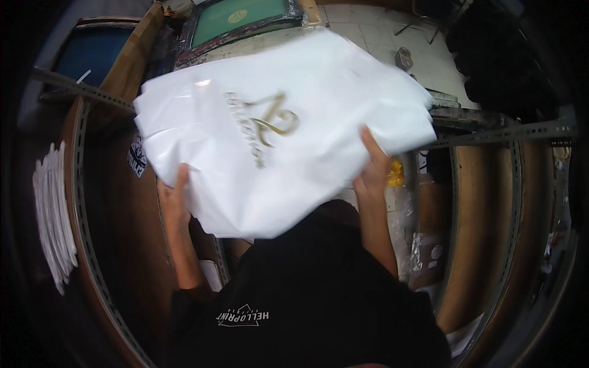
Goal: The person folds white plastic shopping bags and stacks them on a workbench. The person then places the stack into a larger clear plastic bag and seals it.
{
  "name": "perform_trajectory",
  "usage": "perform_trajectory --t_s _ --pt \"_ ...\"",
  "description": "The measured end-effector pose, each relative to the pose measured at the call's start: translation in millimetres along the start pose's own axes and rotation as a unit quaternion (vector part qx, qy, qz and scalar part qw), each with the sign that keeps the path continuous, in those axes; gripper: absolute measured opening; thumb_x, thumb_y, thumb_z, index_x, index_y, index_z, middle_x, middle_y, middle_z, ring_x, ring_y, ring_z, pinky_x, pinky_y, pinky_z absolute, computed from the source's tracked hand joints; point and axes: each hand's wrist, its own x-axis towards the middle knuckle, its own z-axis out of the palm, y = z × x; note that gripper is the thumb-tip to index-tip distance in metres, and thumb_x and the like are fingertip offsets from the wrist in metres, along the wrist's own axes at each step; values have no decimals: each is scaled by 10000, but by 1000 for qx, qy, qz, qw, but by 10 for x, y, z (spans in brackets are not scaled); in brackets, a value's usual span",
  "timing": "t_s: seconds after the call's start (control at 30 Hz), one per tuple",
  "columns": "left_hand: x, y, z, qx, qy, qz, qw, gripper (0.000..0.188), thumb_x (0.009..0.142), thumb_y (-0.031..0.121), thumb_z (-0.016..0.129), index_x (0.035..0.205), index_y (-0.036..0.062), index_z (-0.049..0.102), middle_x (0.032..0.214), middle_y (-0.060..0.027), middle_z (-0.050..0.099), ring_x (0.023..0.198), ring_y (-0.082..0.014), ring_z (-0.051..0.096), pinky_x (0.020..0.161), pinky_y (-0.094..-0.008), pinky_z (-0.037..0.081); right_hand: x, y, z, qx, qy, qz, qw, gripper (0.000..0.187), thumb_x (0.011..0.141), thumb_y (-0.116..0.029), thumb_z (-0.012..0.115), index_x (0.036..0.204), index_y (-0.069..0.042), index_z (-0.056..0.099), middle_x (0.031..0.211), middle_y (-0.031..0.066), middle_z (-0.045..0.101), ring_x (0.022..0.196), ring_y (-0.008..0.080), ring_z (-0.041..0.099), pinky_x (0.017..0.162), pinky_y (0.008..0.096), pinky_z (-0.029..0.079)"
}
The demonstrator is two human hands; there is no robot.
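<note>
A: Where to find the white plastic stack (pixel 325 153)?

B: Raised in front of the black shirt (pixel 343 294), on the near side of the green framed panel (pixel 215 24).

A: And the grip?

B: Grasping on both sides: left hand (pixel 175 199) at the near left edge, right hand (pixel 373 172) at the near right one, with thumbs on top. Impossible to see most fingers underneath.

A: Heavy, stiff?

B: Probably rather light, soft and slippery, likely to slide layer from layer. Better to pinch through all layers at opposite edges, without creasing the gold print (pixel 279 122).
</note>
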Motion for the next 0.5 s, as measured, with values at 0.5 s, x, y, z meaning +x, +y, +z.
perform_trajectory --t_s 0.5 --pt "1333 -2909 -1890 2 65 -227 972 632 888 209 744 1411 -62 513 1382 -188 580 1220 -300 566 1043 -447 472 965 3323 333 -402 244 56 881 754 813 -362 854 1248 163 534 1135 266 676 994 345 692 887 440 580"
